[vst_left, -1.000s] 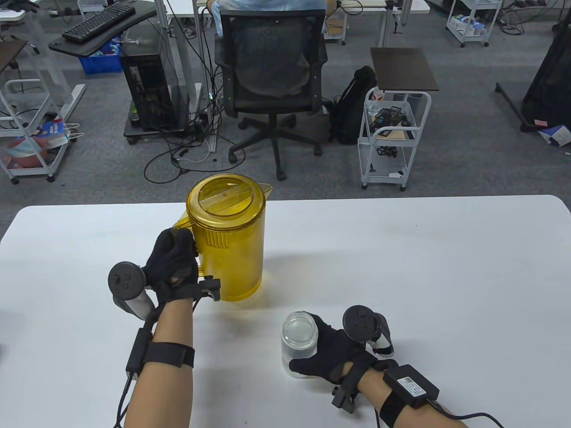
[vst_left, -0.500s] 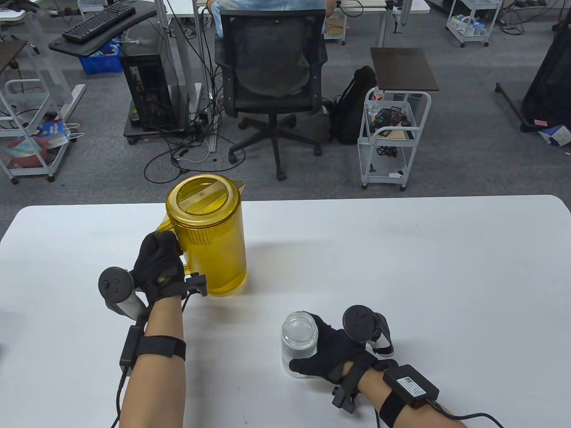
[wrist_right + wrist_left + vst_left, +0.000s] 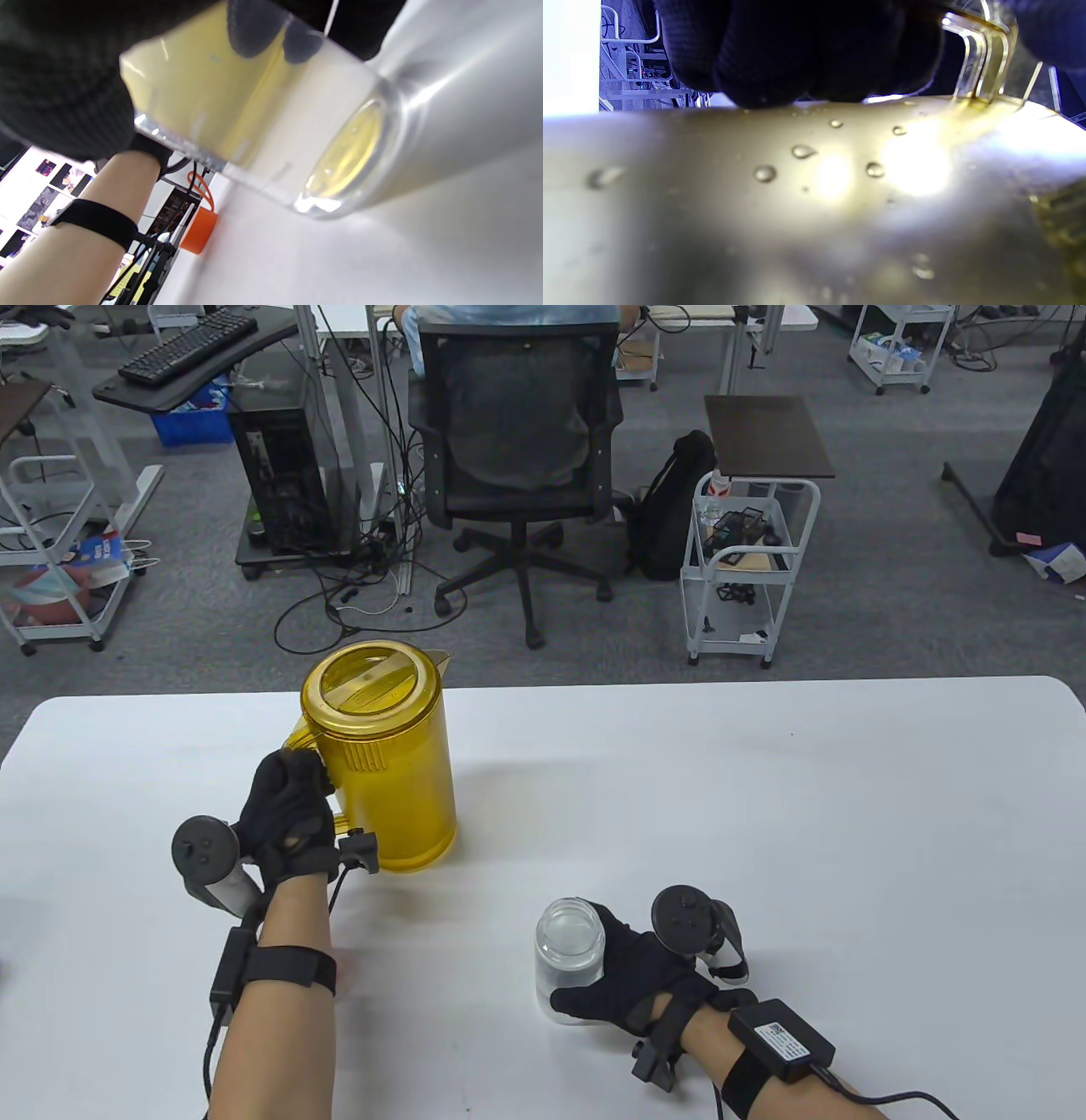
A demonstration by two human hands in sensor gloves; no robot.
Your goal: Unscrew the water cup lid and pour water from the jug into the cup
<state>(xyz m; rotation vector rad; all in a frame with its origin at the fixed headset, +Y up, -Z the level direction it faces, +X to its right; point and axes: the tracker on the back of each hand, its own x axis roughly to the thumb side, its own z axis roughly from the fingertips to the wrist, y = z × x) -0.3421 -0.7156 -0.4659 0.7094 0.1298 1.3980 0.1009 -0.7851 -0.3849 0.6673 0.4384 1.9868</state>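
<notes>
A yellow see-through jug (image 3: 382, 755) with its lid on stands upright at the table's left middle. My left hand (image 3: 288, 806) grips its handle from the left. In the left wrist view the jug wall (image 3: 814, 190) is close and wet with drops, and my gloved fingers (image 3: 797, 51) curl round the handle (image 3: 980, 55). A clear cup (image 3: 567, 954) with no lid and water in it stands near the front edge. My right hand (image 3: 615, 980) wraps round it from the right. In the right wrist view the fingertips (image 3: 263, 29) show through the cup (image 3: 271, 127).
The white table (image 3: 806, 814) stretches to the right of the jug and cup. A small orange cylinder (image 3: 198, 231) sits near the table's edge, beyond my left forearm (image 3: 91, 220). An office chair (image 3: 517, 449) and a white cart (image 3: 747, 560) stand on the floor behind the table.
My left hand has carried the jug to the left, away from the cup, keeping it upright. The right hand and the cup have stayed put.
</notes>
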